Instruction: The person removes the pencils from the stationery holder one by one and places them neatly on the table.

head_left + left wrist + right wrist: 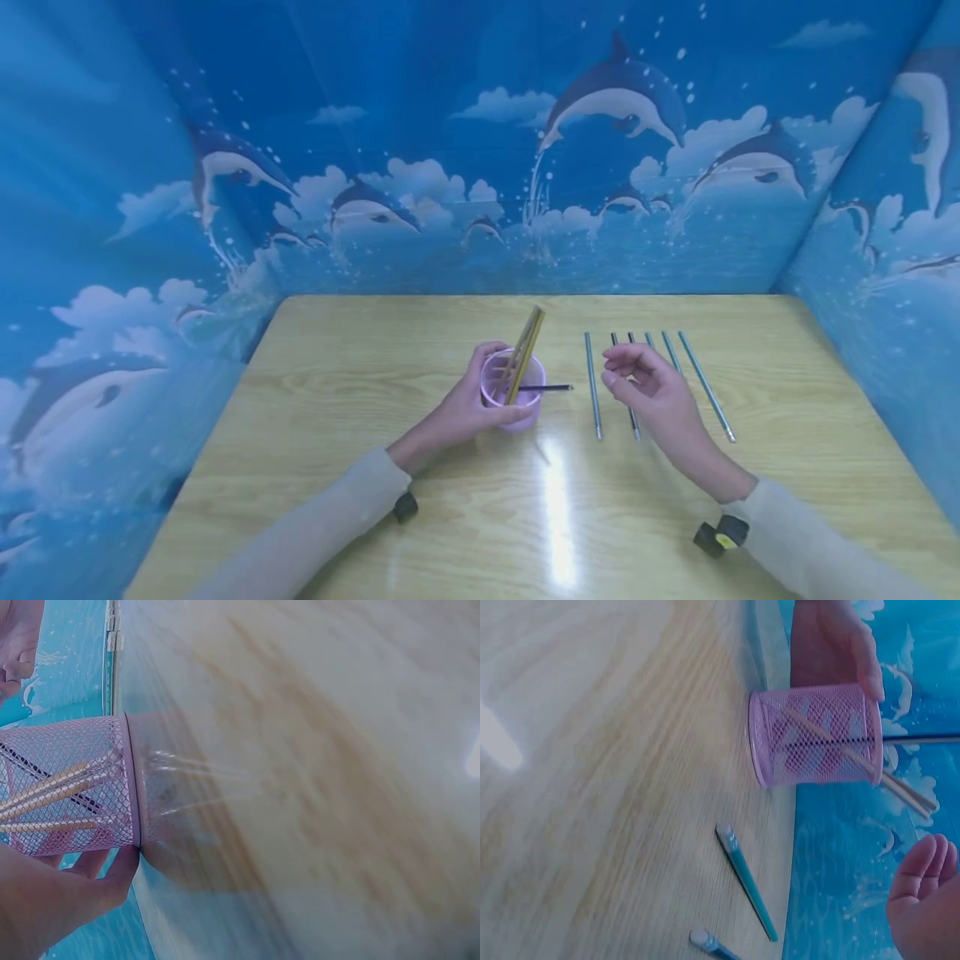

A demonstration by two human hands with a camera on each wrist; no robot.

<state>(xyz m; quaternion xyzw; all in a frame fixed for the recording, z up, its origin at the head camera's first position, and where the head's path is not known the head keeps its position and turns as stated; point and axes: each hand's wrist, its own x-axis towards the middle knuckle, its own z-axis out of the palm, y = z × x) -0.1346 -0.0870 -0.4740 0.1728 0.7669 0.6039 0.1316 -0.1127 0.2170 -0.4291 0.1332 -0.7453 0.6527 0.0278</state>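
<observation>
My left hand (480, 398) grips a pink mesh pencil cup (522, 421), its fingers and thumb around the sides. The cup stands upright on the table. Yellow pencils (530, 346) and one black pencil (551, 387) lean out of its mouth; their lower ends show through the mesh in the left wrist view. To the right of the cup hovers my right hand (660, 400), fingers loosely bent with nothing between them. Below and around it lie a teal pencil (592, 387), black pencils (634, 425) partly hidden by the hand, and more teal pencils (707, 387) farther right.
The wood-grain table (337, 367) carries a bright light reflection near its front. A blue curtain printed with dolphins (420, 242) surrounds the back and both sides of the table.
</observation>
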